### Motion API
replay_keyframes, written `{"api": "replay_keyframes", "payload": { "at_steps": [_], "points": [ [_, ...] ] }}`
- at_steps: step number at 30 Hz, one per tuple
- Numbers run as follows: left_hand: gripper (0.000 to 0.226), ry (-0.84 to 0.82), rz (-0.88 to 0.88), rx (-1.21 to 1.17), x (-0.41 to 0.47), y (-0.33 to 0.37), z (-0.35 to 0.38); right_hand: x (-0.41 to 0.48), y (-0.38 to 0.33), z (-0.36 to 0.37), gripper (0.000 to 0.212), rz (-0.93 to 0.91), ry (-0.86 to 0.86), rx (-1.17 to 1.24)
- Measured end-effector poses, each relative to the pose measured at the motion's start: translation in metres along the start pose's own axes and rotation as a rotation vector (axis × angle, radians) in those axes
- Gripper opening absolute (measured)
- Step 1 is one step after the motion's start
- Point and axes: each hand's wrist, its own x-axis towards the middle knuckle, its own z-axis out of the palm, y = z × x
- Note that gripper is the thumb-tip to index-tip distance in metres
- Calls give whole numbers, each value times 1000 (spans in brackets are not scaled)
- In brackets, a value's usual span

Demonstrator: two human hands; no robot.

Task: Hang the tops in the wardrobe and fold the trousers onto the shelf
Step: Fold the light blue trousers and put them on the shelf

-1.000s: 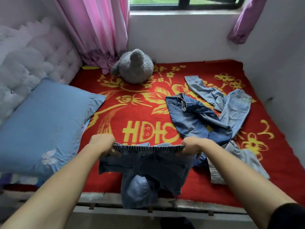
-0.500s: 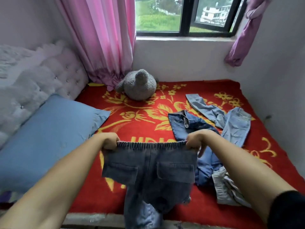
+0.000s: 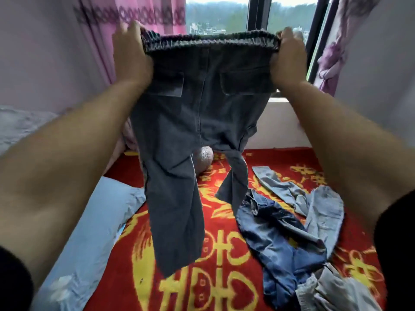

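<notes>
**Dark grey denim trousers (image 3: 197,122) held up by the waistband over a red-blanketed bed (image 3: 224,241).**
Nearest, a blue pillow (image 3: 89,232) lay at left; a pale grey garment (image 3: 332,292), dark blue jeans (image 3: 276,234) and light blue jeans (image 3: 323,212) lay crumpled at right. The left hand (image 3: 131,55) and right hand (image 3: 288,57) each gripped one waistband end, fingers curled round it, and the legs hung free. Beyond sat a grey plush toy (image 3: 203,158), below the window (image 3: 215,16).
</notes>
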Motion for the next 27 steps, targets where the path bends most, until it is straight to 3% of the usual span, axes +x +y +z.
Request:
{"api": "replay_keyframes", "payload": {
  "at_steps": [4,8,12,17,22,27],
  "points": [
    [68,32,37,-35,-19,-2,-22,-24,-8,-20,40,-69,16,31],
    [49,-117,91,34,-94,-46,-8,-81,17,-1,29,-145,-221,-130],
    [38,-483,58,124,-209,-102,30,-188,64,42,29,-71,-663,-391],
    [38,-1007,-75,294,-397,-155,60,-376,123,88,35,-23,-1065,-459],
    [26,-1375,-101,467,-553,-188,46,-532,161,102,38,-19,-1305,-497],
    [30,-1578,20,547,-620,-192,32,-595,180,91,38,37,-1439,-496]
  ]
}}
